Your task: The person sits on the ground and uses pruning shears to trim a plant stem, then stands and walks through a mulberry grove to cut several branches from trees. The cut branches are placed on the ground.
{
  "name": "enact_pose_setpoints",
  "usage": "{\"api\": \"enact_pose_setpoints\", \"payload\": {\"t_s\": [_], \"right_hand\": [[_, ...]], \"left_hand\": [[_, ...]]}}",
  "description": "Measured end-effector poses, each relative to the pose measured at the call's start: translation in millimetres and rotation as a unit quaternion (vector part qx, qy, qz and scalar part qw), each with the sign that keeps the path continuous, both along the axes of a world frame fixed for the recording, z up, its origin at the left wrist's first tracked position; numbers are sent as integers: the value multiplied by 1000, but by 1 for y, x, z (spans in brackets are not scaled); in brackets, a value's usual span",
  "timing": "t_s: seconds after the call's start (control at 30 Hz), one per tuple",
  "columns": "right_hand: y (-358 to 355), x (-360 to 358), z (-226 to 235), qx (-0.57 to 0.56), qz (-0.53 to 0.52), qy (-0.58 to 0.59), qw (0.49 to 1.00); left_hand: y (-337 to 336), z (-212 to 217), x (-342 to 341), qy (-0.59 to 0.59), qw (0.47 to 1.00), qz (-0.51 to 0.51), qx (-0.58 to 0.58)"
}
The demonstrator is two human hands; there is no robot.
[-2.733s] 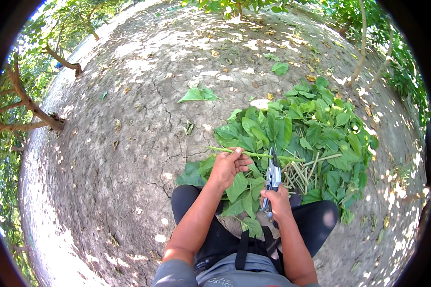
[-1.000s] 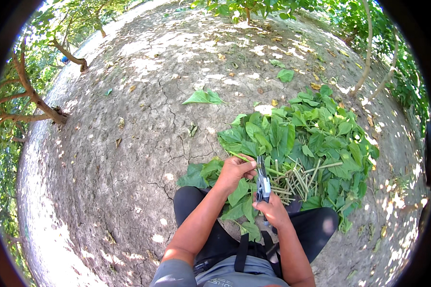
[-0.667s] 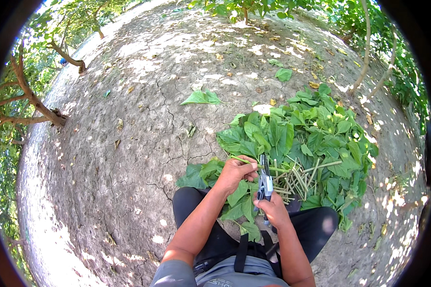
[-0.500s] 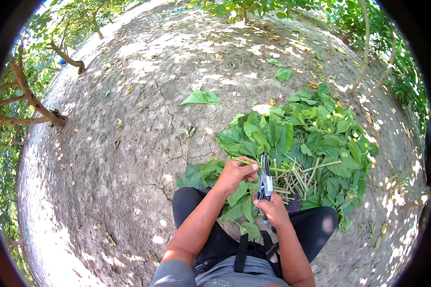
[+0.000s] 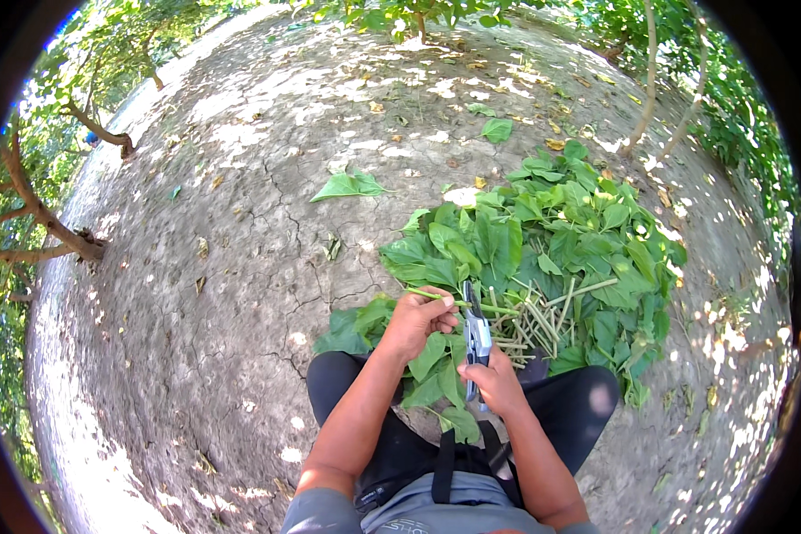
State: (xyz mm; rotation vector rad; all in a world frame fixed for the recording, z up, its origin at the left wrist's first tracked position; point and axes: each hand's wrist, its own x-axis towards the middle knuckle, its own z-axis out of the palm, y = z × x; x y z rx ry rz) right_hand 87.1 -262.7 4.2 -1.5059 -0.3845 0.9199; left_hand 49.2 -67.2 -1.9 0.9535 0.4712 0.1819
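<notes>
My left hand [image 5: 417, 320] grips a thin green stem [image 5: 494, 309] that runs to the right across the blades of silver pruning shears [image 5: 476, 336]. My right hand [image 5: 497, 383] is closed around the shears' handles, blades pointing away from me at the stem. Cut leaves [image 5: 436, 374] lie over my knees below both hands. A large pile of leafy green cuttings [image 5: 561, 249] with bare stems lies on the ground just beyond and to the right of my hands.
Dry cracked soil [image 5: 240, 267] spreads to the left and ahead. A single loose leaf [image 5: 347, 186] lies ahead, another [image 5: 497, 130] farther off. Tree trunks [image 5: 44, 222] stand at the left, thin saplings [image 5: 650, 80] and green bushes at the upper right.
My left hand drew back from the pile with a stem. The shears came up to meet the stem. In the last half second almost nothing moved.
</notes>
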Motion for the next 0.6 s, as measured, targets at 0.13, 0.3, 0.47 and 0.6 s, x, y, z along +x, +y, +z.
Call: {"api": "enact_pose_setpoints", "payload": {"t_s": [0.13,0.3,0.47,0.6], "right_hand": [[-2,0,4,-17,-2,-9,1000],[-7,-1,6,-34,-17,-36,999],[-23,10,-2,-3,-74,3,997],[-42,20,-1,13,-125,20,992]], "left_hand": [[0,2,-1,3,1000,1,-2],[3,1,-1,7,1000,11,12],[-1,-1,4,45,996,4,79],[-7,-6,12,63,980,-31,188]]}}
